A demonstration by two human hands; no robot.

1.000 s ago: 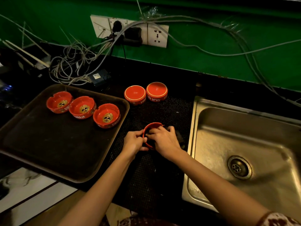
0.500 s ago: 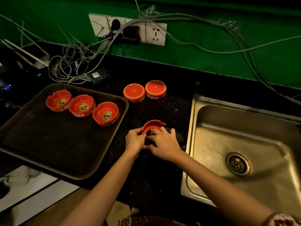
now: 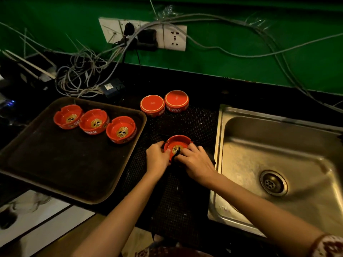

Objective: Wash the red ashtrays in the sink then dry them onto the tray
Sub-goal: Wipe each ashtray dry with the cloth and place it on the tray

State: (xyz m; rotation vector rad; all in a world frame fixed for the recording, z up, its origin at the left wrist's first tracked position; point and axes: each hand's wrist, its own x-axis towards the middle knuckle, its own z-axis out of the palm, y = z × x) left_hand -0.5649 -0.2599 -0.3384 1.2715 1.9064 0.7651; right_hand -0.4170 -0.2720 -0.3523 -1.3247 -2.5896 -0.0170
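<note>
On the black mesh mat (image 3: 185, 123) between the brown tray (image 3: 55, 173) and the steel sink (image 3: 278, 145), we hold a red ashtray (image 3: 178, 142) right way up, its gold emblem showing in the bowl. Our left hand (image 3: 157, 158) grips its left side, fingers curled against the wall and rim. Our right hand (image 3: 196, 162) comes in from the right with its fingers bent round a dark cloth (image 3: 175, 156), pinching it down into the bowl over the emblem; more of the cloth shows past the knuckles toward the sink. We cannot tell whether the ashtray rests on the mat or is lifted just off it. Behind it, near the back of the mat, two upturned ashtrays (image 3: 152, 105) stand side by side, bases up, nearly touching. To our left, the tray carries three upright ashtrays (image 3: 96, 121) in a row along its far edge, each touching the next. To our right, the sink shows its drain (image 3: 273, 183) toward the near side. On the green wall (image 3: 241, 52) a white socket panel (image 3: 174, 38) holds plugs, and a tangle of cables (image 3: 81, 76) spills onto the counter behind the tray.
</note>
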